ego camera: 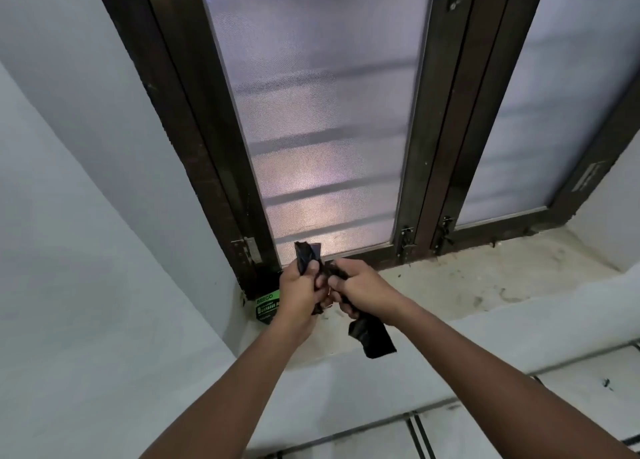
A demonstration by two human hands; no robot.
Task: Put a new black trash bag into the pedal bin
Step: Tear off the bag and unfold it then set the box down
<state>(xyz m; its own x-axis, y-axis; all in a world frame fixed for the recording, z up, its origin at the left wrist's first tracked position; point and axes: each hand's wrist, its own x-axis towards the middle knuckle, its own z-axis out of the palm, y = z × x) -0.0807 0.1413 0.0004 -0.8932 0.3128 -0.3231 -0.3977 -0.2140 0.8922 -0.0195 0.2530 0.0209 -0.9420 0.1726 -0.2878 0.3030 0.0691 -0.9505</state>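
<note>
Dark-framed window (194,119) with frosted glass panes (311,119), metal latches (406,242) at its base, dusty stone windowsill (485,278), pale walls (69,216)

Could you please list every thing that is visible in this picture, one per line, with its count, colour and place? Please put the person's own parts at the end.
trash bag: one, black, still folded into a strip, held in front of the window over the sill
garbage bag pack: one, black with a green label, on the left end of the sill, partly hidden behind the left hand
window: one, dark brown frame with frosted panes, above the sill
latches: several, metal, on the lower frame
window sill: one, beige and dusty, below the window
walls: pale grey, left and right of the window
floor tiles: pale with dark joints, bottom right
left hand: one, grips the bag's upper end
right hand: one, grips the bag's middle
</note>
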